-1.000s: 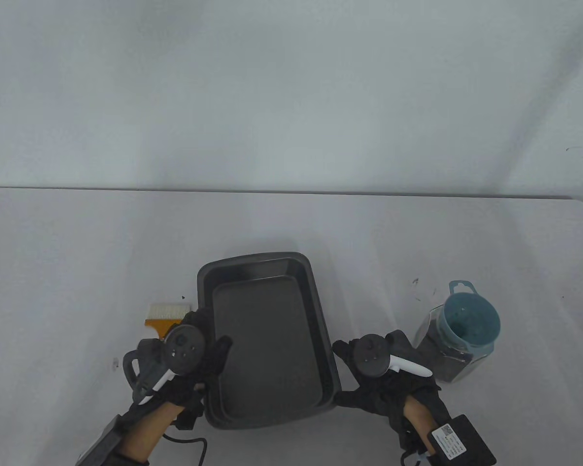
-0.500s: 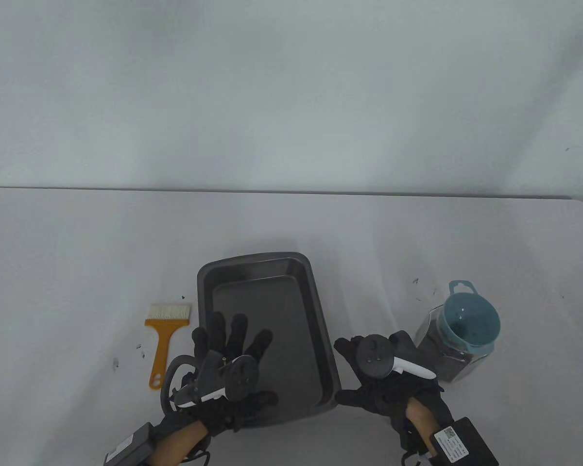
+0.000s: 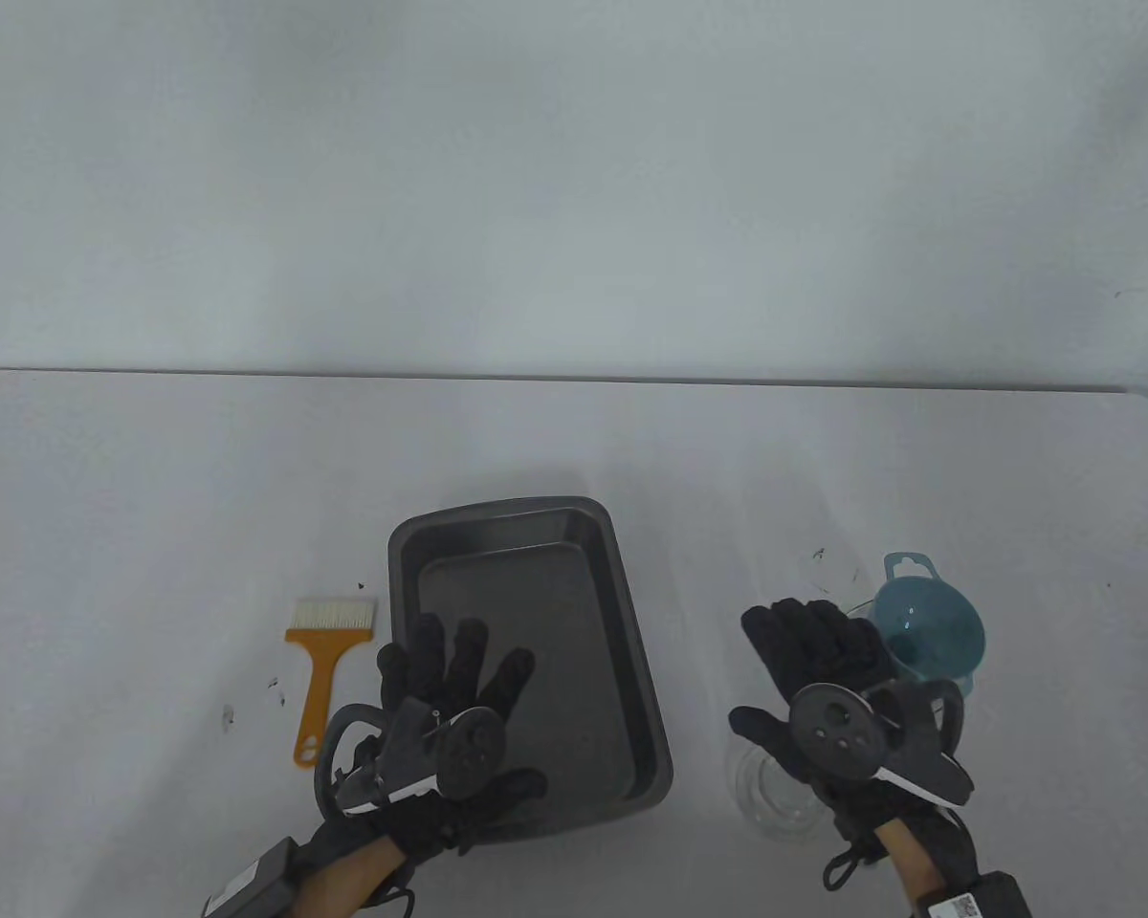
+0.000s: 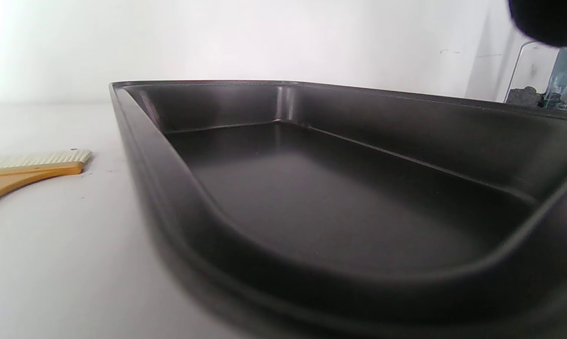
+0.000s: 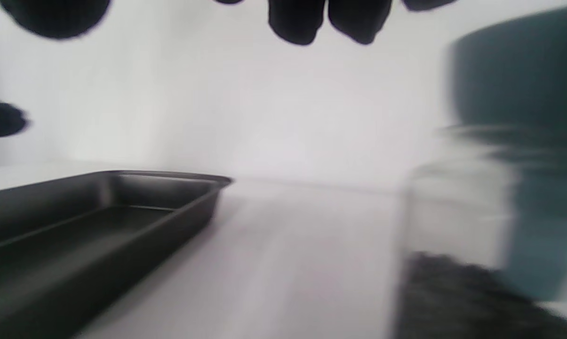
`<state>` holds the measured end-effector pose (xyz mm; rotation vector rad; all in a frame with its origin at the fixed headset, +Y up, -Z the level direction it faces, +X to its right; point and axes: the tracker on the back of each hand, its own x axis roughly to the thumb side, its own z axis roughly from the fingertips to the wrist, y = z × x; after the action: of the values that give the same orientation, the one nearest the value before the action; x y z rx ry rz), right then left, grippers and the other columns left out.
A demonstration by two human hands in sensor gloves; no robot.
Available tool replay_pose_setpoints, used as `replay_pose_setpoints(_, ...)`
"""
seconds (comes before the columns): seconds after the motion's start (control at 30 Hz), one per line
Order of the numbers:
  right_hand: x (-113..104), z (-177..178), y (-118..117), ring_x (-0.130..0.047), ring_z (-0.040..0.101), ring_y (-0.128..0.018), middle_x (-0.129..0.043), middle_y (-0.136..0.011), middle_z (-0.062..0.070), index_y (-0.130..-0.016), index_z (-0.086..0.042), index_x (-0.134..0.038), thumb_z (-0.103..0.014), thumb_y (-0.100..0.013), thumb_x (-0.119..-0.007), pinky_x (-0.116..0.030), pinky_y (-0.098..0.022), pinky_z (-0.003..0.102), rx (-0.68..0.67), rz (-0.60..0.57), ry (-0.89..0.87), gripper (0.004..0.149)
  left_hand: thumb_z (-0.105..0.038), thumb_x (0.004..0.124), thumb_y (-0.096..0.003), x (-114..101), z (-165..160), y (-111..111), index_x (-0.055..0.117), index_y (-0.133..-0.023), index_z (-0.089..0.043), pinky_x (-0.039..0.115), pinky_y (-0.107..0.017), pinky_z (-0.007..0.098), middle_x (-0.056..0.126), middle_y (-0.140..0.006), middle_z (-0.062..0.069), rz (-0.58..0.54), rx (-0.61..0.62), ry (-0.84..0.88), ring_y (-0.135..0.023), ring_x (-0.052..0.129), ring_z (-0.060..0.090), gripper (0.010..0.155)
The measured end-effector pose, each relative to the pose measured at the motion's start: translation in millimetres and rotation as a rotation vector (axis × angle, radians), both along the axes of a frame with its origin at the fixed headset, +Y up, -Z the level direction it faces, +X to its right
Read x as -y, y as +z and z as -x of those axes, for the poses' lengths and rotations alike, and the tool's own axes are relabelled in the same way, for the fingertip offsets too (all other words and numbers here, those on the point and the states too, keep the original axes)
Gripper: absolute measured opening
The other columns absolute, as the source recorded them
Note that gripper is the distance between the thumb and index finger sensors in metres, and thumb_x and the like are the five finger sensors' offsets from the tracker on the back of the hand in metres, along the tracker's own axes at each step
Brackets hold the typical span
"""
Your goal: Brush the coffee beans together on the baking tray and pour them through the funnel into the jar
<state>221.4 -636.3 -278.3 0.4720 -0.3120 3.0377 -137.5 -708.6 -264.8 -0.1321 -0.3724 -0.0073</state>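
The dark baking tray (image 3: 536, 535) (image 4: 335, 202) (image 5: 99, 221) lies flat mid-table, and no beans show on its floor. My left hand (image 3: 454, 660) hovers over its near left part, fingers spread and straight, holding nothing. My right hand (image 3: 813, 636) is raised with straight fingers just left of the teal funnel (image 3: 933, 626) (image 5: 518, 70) and covers most of the jar. The right wrist view shows the clear jar (image 5: 452, 207) blurred, with dark beans (image 5: 452, 292) in its bottom. The orange brush (image 3: 328, 669) (image 4: 29, 169) lies on the table left of the tray.
A clear round lid (image 3: 775, 794) lies on the table under my right wrist. A few dark crumbs (image 3: 820, 555) dot the table near the jar and beside the brush. The white table's far edge (image 3: 574, 378) runs in front of a plain wall.
My right hand left the tray's right rim and moved right and forward to the jar, uncovering the clear lid. My left hand moved from the tray's left rim to above the tray, baring the brush.
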Motion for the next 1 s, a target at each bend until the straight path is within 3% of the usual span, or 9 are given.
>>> replay_pose_setpoints(0.23, 4.1, -61.7, -0.4, -0.053, 0.047, -0.099, -0.054, -0.108, 0.015, -0.102, -0.025, -0.039, -0.062, -0.034, -0.075, -0.046, -0.068, 0.067, 0.243, -0.091, 0.059, 0.085, -0.087, 0.060, -0.0380, -1.6, 0.3, -0.2, 0.009, -0.110, -0.037, 0.024, -0.069, 0.076, 0.011, -0.118, 0.017, -0.020, -0.003, -0.010, -0.109, 0.010, 0.059, 0.102)
replay_pose_setpoints(0.33, 10.1, -73.8, -6.5, -0.054, 0.047, -0.098, -0.058, -0.107, 0.014, -0.101, -0.024, -0.044, -0.060, -0.035, -0.076, -0.046, -0.068, 0.067, 0.301, -0.058, 0.087, 0.083, -0.087, 0.060, -0.0383, -1.4, 0.1, -0.3, 0.012, -0.110, -0.036, 0.024, -0.070, 0.076, 0.012, -0.118, 0.017, -0.012, -0.007, -0.009, -0.109, 0.010, 0.059, 0.100)
replay_pose_setpoints(0.63, 23.9, -77.0, -18.4, -0.068, 0.042, -0.092, -0.088, -0.086, 0.003, -0.079, -0.030, -0.077, -0.049, -0.036, -0.079, -0.053, -0.066, 0.063, 0.288, -0.046, 0.037, 0.046, -0.086, 0.061, -0.0387, 0.7, -0.2, -0.6, 0.012, -0.110, -0.036, 0.025, -0.070, 0.075, 0.014, -0.118, 0.017, 0.005, -0.007, -0.021, -0.109, 0.013, 0.059, 0.100)
replay_pose_setpoints(0.83, 18.9, -82.4, -19.2, -0.078, 0.037, -0.086, -0.093, -0.076, 0.001, -0.073, -0.028, -0.081, -0.045, -0.038, -0.076, -0.056, -0.065, 0.062, 0.276, -0.047, -0.016, 0.039, -0.086, 0.061, -0.0389, 0.1, 0.8, -0.6, 0.013, -0.110, -0.036, 0.025, -0.070, 0.075, 0.015, -0.119, 0.017, 0.016, -0.010, -0.022, -0.109, 0.014, 0.058, 0.099)
replay_pose_setpoints(1.0, -3.4, -86.6, -12.4, -0.082, 0.034, -0.080, -0.093, -0.072, 0.002, -0.073, -0.027, -0.081, -0.044, -0.038, -0.077, -0.058, -0.065, 0.061, 0.265, -0.118, -0.064, 0.039, -0.085, 0.061, -0.0391, 0.1, 0.9, -0.9, 0.013, -0.111, -0.036, 0.025, -0.070, 0.075, 0.016, -0.119, 0.017, 0.017, -0.012, -0.023, -0.109, 0.014, 0.059, 0.099)
